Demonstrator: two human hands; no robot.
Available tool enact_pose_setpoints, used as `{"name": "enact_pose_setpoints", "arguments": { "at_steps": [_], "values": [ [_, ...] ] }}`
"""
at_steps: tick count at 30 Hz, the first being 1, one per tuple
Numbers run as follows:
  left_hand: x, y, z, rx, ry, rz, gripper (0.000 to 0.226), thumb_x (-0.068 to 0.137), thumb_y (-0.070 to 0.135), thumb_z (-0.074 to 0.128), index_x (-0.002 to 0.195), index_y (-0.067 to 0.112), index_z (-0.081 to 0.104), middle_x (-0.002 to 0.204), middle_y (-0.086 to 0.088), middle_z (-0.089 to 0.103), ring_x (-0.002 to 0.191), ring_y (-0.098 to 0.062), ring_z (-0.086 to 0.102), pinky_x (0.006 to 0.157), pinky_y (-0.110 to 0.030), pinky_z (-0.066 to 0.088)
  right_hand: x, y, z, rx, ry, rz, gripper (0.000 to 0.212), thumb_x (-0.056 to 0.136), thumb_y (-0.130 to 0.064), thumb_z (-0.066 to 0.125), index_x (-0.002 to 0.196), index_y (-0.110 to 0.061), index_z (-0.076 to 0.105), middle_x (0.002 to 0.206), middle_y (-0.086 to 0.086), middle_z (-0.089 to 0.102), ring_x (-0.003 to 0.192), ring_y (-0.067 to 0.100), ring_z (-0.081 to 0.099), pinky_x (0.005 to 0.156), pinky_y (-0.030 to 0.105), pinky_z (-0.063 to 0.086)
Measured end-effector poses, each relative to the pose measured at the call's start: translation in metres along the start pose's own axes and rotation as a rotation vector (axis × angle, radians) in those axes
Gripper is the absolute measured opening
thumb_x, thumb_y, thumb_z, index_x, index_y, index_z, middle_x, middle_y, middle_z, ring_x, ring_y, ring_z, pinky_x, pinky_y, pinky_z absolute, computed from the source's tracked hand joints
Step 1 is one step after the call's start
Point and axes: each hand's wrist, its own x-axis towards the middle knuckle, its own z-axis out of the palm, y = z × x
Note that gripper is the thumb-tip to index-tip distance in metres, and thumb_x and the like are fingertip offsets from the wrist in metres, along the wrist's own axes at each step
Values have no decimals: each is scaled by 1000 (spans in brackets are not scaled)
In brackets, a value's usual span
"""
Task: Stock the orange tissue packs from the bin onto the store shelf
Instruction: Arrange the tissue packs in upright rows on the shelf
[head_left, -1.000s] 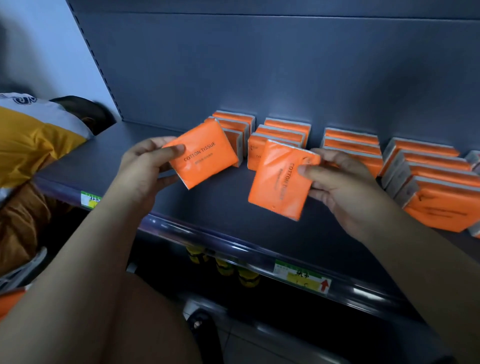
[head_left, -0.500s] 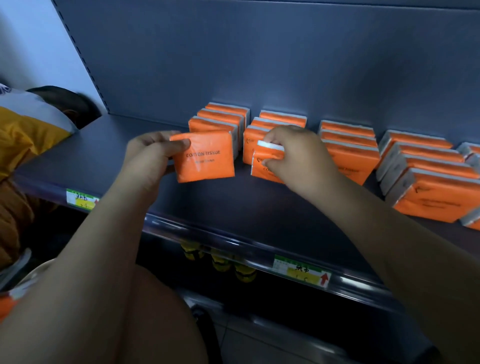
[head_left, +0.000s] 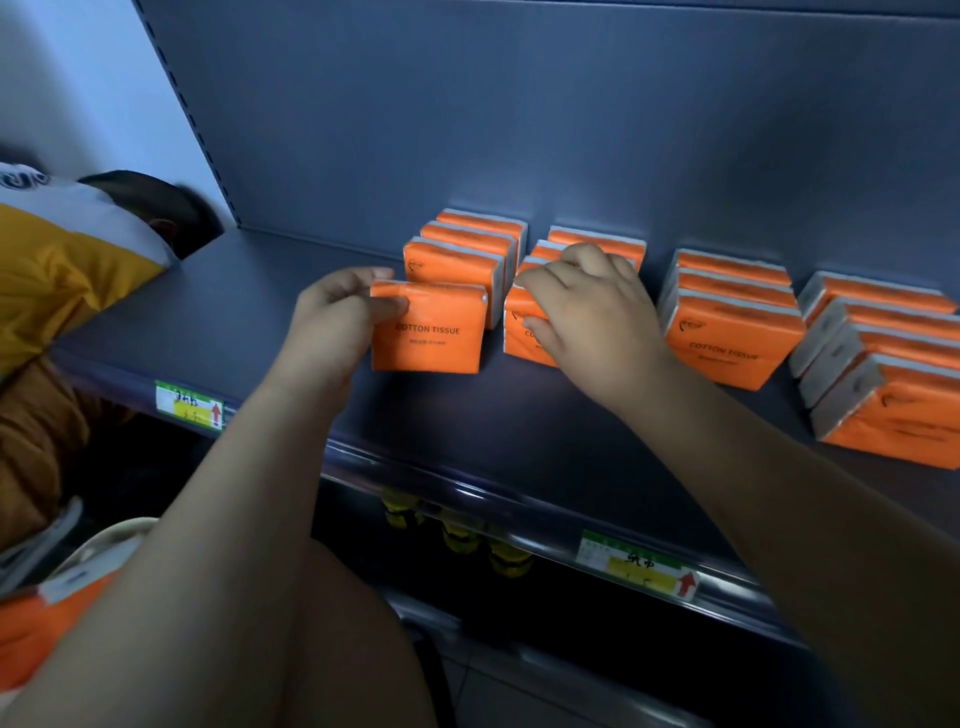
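Packs: left hand (head_left: 332, 325) pinches one (head_left: 428, 327) upright; right hand (head_left: 587, 306) curls on another (head_left: 522, 332). Seat each flush against its row on the shelf (head_left: 208, 317), faces forward.

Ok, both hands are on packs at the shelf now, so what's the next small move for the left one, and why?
Probably slide the left hand's pack back against the leftmost row and let go. The left hand pinches it by its upper left corner, upright on the shelf, just in front of that row with a small gap. The right hand is already setting its pack at the front of the next row.
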Motion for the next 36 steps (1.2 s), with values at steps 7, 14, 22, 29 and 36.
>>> {"name": "enact_pose_setpoints", "arguments": {
  "at_steps": [7,14,22,29,36],
  "values": [
    [6,-3,-2,60,-14,21,31,94,-1,64,120,16,68,92,8,68,60,15,62,51,-5,45,-26,-37,-11,69,227,83,39,92,-30,63,126,-10,67,126,10,65,119,35,53,101,48,43],
    [9,1,-12,73,-141,32,27,95,-3,61,106,21,70,88,10,72,72,3,68,60,-13,53,-29,-98,3,656,-2,477,53,93,-27,64,142,-8,54,127,7,58,117,25,55,102,43,48],
    [24,-16,-11,96,104,-14,19,91,2,74,95,16,63,94,-4,68,92,-23,68,99,-50,58,-4,-113,25,832,-58,566,77,92,-26,67,160,-13,33,147,7,50,136,20,48,112,27,38],
    [24,-15,2,209,88,50,17,89,8,66,96,24,67,99,-4,72,78,-18,63,71,-33,50,1,-126,27,846,-54,672,71,90,-20,67,152,-2,38,152,15,45,144,26,40,117,29,30],
    [18,-8,13,157,52,-39,31,74,29,63,104,24,65,106,-5,73,101,-24,73,97,-51,58,1,-127,24,868,-94,705,79,95,-23,66,159,-2,26,162,10,33,151,22,30,113,13,19]
  ]
}}
